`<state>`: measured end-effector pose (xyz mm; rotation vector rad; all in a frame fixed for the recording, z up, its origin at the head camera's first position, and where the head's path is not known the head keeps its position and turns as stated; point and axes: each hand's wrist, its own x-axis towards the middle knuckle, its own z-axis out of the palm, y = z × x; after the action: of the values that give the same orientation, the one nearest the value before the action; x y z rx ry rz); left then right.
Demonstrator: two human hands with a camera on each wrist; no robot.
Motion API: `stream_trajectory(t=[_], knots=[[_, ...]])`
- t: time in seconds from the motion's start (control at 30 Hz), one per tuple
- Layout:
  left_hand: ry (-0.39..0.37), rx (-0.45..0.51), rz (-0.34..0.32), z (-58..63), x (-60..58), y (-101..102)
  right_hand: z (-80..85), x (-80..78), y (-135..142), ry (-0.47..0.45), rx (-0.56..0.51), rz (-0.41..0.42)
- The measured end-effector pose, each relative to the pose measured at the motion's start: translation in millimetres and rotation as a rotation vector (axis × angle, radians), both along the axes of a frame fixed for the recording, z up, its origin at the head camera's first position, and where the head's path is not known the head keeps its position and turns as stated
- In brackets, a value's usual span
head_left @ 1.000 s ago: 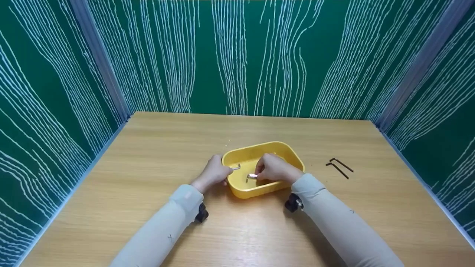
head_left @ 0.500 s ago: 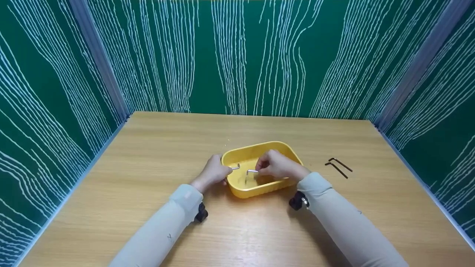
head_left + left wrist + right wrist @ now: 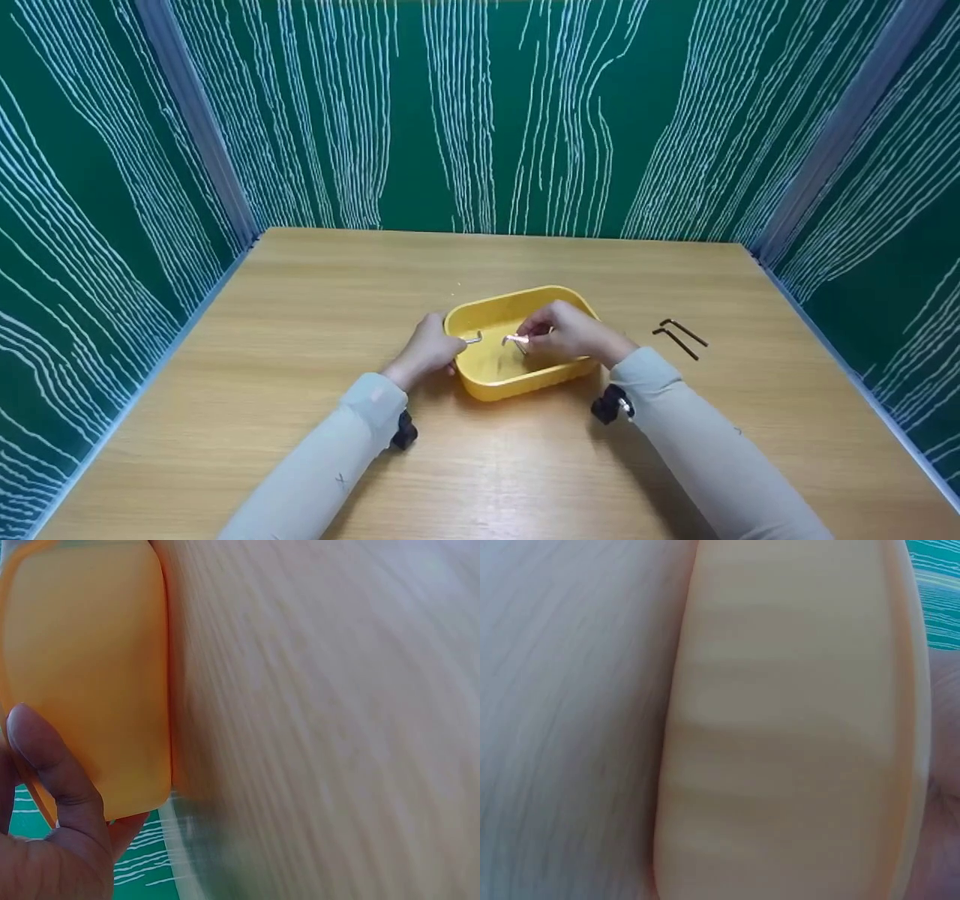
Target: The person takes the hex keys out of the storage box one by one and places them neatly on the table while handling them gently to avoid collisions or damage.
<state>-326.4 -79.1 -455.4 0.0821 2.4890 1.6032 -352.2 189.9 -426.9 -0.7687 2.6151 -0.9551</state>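
Observation:
In the head view a yellow plastic bin [image 3: 495,391] with rounded corners stands slightly turned on the table. My left hand [image 3: 426,346] grips its left end; the left wrist view shows a finger [image 3: 64,776] lying against the bin's outer wall. A silvery L-shaped hex key [image 3: 474,339] sticks out beside that hand's thumb, inside the bin. Over the bin's interior, my right hand [image 3: 566,330] pinches a shiny silver hex key [image 3: 516,340] by its fingertips, with its bent end toward the left. The right wrist view holds mostly the bin's ribbed side wall, hiding the fingers.
Two dark L-shaped hex keys, a farther one [image 3: 686,332] and a nearer one [image 3: 681,345], lie side by side on the wooden table [image 3: 337,300], right of the bin. Green panels [image 3: 412,112] with white wavy lines enclose the back and sides.
My right hand has lifted a little and drawn to the right, turning the silver hex key so its bent end no longer points down toward me. The left hand keeps its grip.

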Motion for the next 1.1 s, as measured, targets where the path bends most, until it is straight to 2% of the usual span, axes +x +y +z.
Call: stream_trajectory(t=[0.2, 0.53, 0.83, 1.1], knots=[[-0.002, -0.011, 0.007, 0.3, 0.0, 0, 3.0, 0.3, 6, 0.017, -0.038, 0.013], [-0.007, -0.003, -0.007, -0.5, 0.5, 0, 7.6, -0.3, 16, -0.016, -0.101, -0.03], [0.031, -0.006, -0.012, -1.4, -0.5, -1, 10.4, 0.9, 23, 0.076, -0.127, -0.04], [0.001, 0.0, -0.008, -0.4, 0.7, -1, 14.0, 2.0, 29, 0.098, -0.113, -0.095]])
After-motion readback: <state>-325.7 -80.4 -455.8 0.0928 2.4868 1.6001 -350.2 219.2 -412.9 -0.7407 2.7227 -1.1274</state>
